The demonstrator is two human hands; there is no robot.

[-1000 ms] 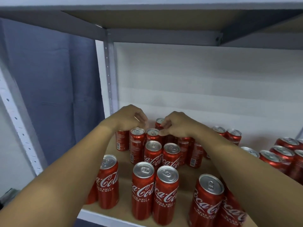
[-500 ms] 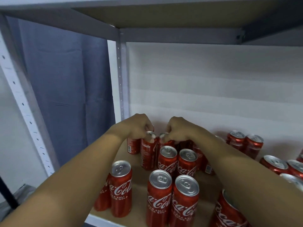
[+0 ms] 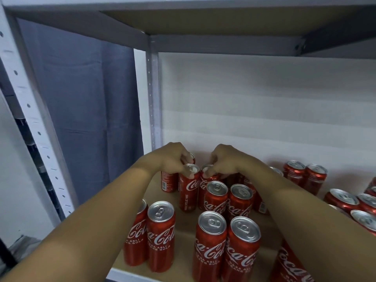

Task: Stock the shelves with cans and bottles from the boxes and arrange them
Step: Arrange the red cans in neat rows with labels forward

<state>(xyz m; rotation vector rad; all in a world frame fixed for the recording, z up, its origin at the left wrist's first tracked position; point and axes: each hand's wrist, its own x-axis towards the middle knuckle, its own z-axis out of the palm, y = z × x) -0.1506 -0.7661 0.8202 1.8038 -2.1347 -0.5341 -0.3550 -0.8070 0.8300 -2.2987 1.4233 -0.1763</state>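
A white wall (image 3: 264,102) stands behind the grey metal rack, whose perforated upright (image 3: 153,94) rises at the back corner. A blue curtain (image 3: 87,110) (creased, dim) hangs at the left.

The left hand (image 3: 173,159) is gripping the top of one can (image 3: 189,188), and the right hand (image 3: 225,159) is pinching the top of a second can (image 3: 204,180) standing just right of it, the two touching. Left of the left hand's grip another can (image 3: 168,183) is standing, partly under the hand. Nearer the viewer than the right hand's grip, a pair of cans (image 3: 227,198) is standing side by side; a second pair (image 3: 225,247) is standing before those, and a third pair (image 3: 154,233) is sitting to the near left. Well right of both grips, more cans (image 3: 305,176) are standing near the back wall. All are resting on the shelf board (image 3: 183,265).
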